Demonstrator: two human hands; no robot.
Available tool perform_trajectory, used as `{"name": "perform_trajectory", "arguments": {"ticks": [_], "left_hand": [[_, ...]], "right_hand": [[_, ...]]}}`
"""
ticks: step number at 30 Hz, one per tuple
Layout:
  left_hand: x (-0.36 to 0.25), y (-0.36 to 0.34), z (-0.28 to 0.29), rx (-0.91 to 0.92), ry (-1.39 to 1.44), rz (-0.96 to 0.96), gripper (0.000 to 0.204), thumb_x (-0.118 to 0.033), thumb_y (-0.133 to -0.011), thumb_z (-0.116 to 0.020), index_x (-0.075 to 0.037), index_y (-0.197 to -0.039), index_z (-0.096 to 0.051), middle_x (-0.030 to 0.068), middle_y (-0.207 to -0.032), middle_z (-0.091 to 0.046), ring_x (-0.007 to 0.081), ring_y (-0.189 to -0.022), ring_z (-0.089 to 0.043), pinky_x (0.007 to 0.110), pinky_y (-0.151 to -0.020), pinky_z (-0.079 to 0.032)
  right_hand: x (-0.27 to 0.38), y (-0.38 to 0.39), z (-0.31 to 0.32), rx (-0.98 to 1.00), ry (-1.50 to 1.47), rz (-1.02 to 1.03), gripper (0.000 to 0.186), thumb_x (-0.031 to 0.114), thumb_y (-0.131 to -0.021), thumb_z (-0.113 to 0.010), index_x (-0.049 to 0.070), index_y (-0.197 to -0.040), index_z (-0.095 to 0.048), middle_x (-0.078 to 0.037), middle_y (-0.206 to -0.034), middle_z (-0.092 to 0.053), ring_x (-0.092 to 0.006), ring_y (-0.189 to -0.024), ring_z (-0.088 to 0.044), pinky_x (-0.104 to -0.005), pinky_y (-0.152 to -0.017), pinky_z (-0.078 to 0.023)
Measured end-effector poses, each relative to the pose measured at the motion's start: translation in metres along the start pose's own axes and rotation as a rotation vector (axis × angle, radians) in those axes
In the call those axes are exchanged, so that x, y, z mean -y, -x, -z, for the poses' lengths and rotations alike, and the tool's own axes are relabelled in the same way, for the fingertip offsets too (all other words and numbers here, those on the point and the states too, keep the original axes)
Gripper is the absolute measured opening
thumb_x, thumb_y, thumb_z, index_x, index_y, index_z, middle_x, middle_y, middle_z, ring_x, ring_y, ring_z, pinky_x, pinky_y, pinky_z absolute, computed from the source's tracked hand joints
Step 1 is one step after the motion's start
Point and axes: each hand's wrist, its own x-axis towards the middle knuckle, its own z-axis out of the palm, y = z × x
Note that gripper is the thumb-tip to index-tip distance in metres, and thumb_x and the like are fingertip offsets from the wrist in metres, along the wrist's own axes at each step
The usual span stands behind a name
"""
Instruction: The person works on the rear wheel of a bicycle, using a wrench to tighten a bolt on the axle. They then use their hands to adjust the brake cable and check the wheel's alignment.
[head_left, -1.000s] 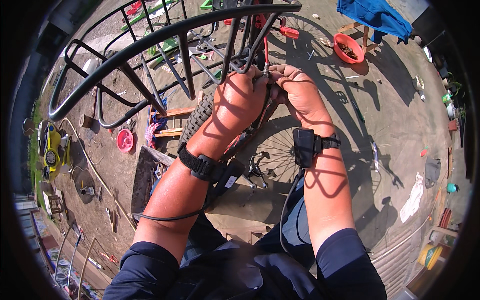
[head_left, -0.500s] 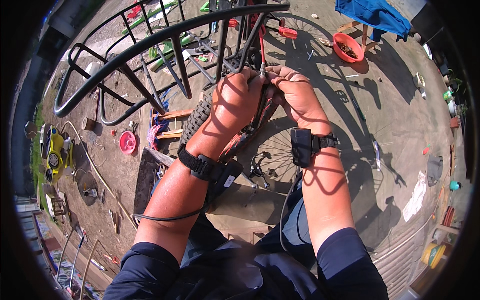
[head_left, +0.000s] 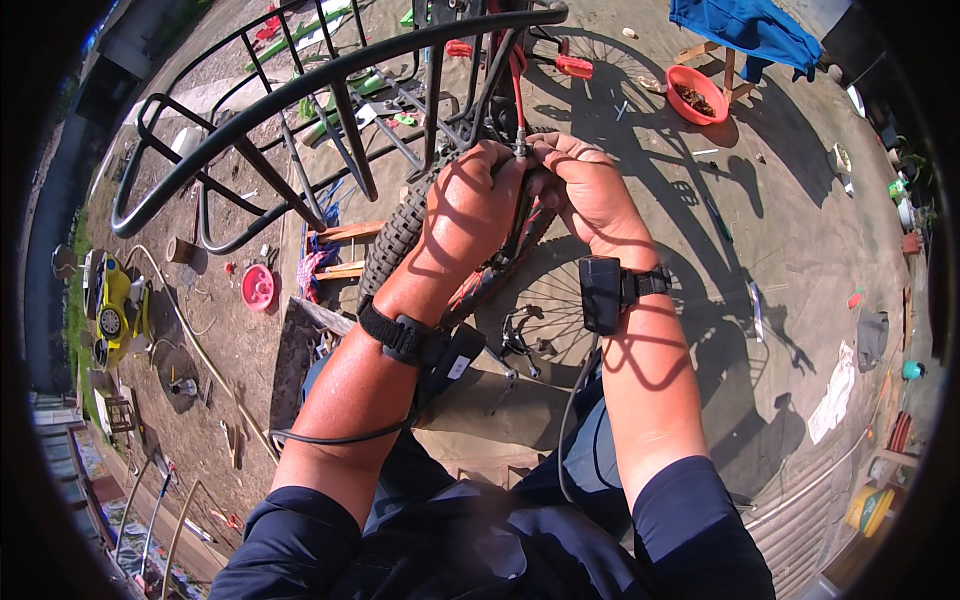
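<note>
Near the upper centre of the frame, the small silver metal fitting (head_left: 521, 146) at the lower end of a slim red cable housing (head_left: 519, 100) sits between the person's bare left hand (head_left: 470, 195) and bare right hand (head_left: 588, 185). The left fingers are curled inward, thumb and forefinger seemingly pinching the fitting from the left, probably because so slender a part needs steadying close to its tip. The right fingers are bent toward the same spot from the other side, but whether they grip it or only touch it cannot be told, since the fingertips overlap. Both forearms rise from the lower edge and converge, which likely lets the two hands brace against each other. The black tubular metal rack (head_left: 340, 65) arches across the upper left of the frame, and the left hand appears just beside its bars, perhaps because the housing runs down so near them. Below, a grey knobby rubber tyre (head_left: 396, 245) shows left of the left hand. Black box-shaped devices (head_left: 601, 295) are strapped at the wrists, presumably to leave palms and fingers free.
</note>
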Motion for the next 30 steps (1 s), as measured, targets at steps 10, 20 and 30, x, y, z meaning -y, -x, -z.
{"name": "perform_trajectory", "arguments": {"ticks": [10,20,30], "left_hand": [[0.008,-0.001,-0.007,-0.026,-0.002,-0.032,0.017,-0.013,-0.096,-0.065,0.003,-0.103,-0.064,0.0034,-0.070,-0.059,0.0093,-0.061,-0.050,0.029,-0.056,-0.043],[0.007,0.001,-0.004,-0.002,0.007,0.003,0.023,-0.018,-0.096,-0.066,0.002,-0.107,-0.064,0.0054,-0.075,-0.063,0.0104,-0.067,-0.054,0.029,-0.062,-0.047],[0.003,0.007,-0.005,0.018,0.050,0.052,0.024,-0.020,-0.096,-0.061,0.003,-0.096,-0.067,0.0227,-0.078,-0.068,0.0367,-0.072,-0.069,0.041,-0.066,-0.053]], "right_hand": [[0.004,0.001,0.005,-0.009,-0.007,0.041,0.015,0.013,-0.100,-0.056,0.005,-0.107,-0.066,-0.001,-0.086,-0.068,-0.0070,-0.062,-0.060,-0.0192,-0.053,-0.042],[0.015,0.003,-0.011,0.028,0.249,0.125,0.024,0.012,-0.098,-0.060,0.001,-0.118,-0.067,0.003,-0.091,-0.065,-0.0025,-0.066,-0.050,-0.0182,-0.060,-0.041],[0.019,0.004,-0.019,-0.052,0.461,0.247,0.019,0.014,-0.094,-0.067,0.003,-0.109,-0.071,0.003,-0.085,-0.065,-0.0040,-0.066,-0.051,-0.0209,-0.061,-0.043]]}}
